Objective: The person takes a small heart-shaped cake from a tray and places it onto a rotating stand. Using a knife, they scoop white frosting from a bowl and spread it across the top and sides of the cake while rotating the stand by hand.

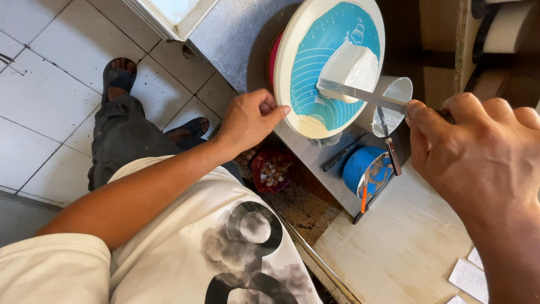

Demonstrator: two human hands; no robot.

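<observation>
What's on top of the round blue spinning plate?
On the round blue plate sits a white wedge-shaped lump, with a long knife blade from the right hand laid against it. The left hand grips the rim. What's under the lump is covered.

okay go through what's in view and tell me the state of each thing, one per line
left hand: gripping the edge of the turntable
turntable: round, blue-topped, carrying a white cake piece
cake piece: white, being cut by the knife
right hand: closed on the knife handle
knife: blade laid across the cake
white cup: open
blue tub: open, tool resting inside
</observation>
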